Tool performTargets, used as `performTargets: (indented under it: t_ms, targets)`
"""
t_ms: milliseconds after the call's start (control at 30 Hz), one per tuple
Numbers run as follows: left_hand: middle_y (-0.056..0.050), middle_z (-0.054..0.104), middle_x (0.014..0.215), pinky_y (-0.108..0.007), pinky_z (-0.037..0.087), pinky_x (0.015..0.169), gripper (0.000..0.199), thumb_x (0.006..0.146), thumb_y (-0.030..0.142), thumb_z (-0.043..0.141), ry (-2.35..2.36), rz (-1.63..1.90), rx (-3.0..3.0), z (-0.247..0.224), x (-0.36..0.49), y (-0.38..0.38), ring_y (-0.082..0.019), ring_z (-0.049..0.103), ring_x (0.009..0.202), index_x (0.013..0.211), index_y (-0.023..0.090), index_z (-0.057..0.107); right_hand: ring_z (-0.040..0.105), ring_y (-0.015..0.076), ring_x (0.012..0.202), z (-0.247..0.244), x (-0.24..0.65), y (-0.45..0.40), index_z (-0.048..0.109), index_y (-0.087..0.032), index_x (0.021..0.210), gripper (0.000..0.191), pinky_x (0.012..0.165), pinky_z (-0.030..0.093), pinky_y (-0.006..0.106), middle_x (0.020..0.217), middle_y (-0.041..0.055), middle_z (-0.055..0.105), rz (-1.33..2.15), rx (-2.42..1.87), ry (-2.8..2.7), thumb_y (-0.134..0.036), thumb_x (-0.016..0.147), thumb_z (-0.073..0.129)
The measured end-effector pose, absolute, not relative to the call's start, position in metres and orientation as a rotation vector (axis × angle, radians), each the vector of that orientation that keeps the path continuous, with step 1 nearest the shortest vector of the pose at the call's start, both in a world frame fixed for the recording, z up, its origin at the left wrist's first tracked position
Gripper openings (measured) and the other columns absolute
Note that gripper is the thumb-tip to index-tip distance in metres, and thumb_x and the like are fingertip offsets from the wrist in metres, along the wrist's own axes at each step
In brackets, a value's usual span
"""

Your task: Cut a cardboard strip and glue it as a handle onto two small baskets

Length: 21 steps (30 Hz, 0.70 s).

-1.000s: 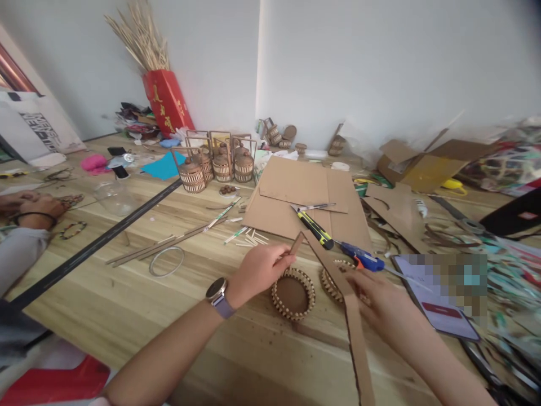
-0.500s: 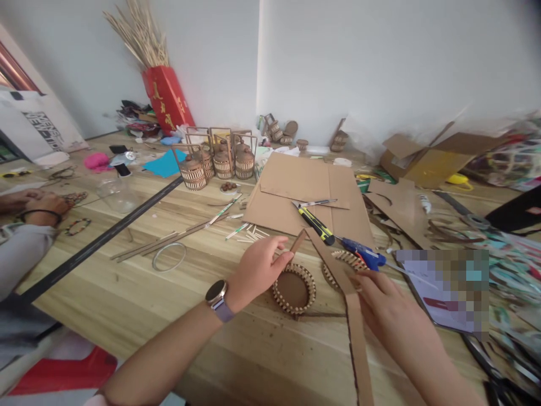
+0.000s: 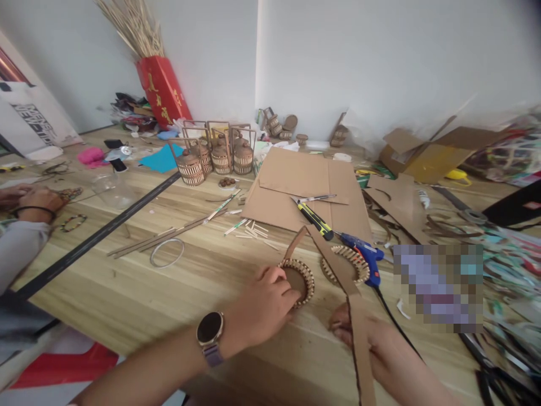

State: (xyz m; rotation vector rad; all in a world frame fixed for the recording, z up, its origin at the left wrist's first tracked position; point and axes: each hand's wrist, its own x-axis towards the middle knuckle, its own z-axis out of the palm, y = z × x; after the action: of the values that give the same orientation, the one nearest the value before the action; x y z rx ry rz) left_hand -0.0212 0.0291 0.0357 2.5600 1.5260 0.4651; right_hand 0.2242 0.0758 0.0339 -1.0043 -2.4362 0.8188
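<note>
My left hand (image 3: 270, 301), with a watch on the wrist, grips the near left side of a small round basket (image 3: 310, 277), its fingers over the rim and inside. The basket has a brown base and a wall of pale and dark slats. My right hand (image 3: 350, 327) is to the right, its fingers curled closed; what they hold, if anything, is hidden. A long bent cardboard strip (image 3: 359, 338) passes over that hand and partly covers it. Behind the strip lies a second slatted ring (image 3: 358, 263), beside a blue glue gun (image 3: 372, 259).
A utility knife (image 3: 315, 220) and a pen lie on cardboard sheets (image 3: 274, 208). Several lidded baskets with tall handles (image 3: 222, 160) stand at the back. Scissors (image 3: 490, 361) and scraps are at right. Another person's hands (image 3: 38, 203) work beads at left.
My left hand has come down from the cardboard strip's end onto the round basket. My right hand has let go of the strip's bend and moved nearer me, under it.
</note>
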Motion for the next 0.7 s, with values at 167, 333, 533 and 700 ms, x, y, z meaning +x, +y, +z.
performTargets:
  t_ms: [167,333,533,700]
  targets:
    - [-0.005,0.068,0.096,-0.043,0.037,0.095,0.012,0.089,0.026,0.067,1.496,0.476,2.486,0.034,-0.02,0.032,-0.026,0.049,0.109,0.097,0.017,0.065,0.068,0.0237,0.085,0.034,0.193,0.077,0.07,-0.025,0.093,0.025,0.076,0.055,0.034,0.088,0.0075,0.07,0.976,-0.897,-2.42,-0.022,0.094,0.046]
    - [-0.004,0.068,0.091,-0.044,0.034,0.097,0.012,0.088,0.029,0.069,1.517,0.447,2.449,0.033,-0.018,0.035,-0.026,0.047,0.109,0.088,0.018,0.066,0.067,0.0218,0.077,0.014,0.18,0.085,0.072,-0.021,0.085,0.021,0.067,0.055,0.032,0.082,0.0089,0.069,0.872,-0.785,-2.326,-0.028,0.092,0.053]
    - [-0.003,0.066,0.09,-0.045,0.032,0.097,0.016,0.092,0.033,0.064,1.553,0.466,2.434,0.03,-0.013,0.035,-0.025,0.046,0.108,0.088,0.018,0.067,0.064,0.0205,0.07,0.0,0.182,0.087,0.071,-0.023,0.086,0.024,0.063,0.054,0.032,0.076,0.0069,0.066,0.762,-0.748,-2.312,-0.032,0.094,0.051]
    - [-0.002,0.066,0.09,-0.043,0.031,0.096,0.013,0.094,0.03,0.061,1.569,0.547,2.383,0.026,-0.01,0.033,-0.025,0.045,0.108,0.092,0.019,0.067,0.062,0.0183,0.071,0.014,0.181,0.085,0.068,-0.022,0.099,0.02,0.062,0.052,0.028,0.083,0.0068,0.064,0.735,-0.756,-2.384,-0.021,0.095,0.049]
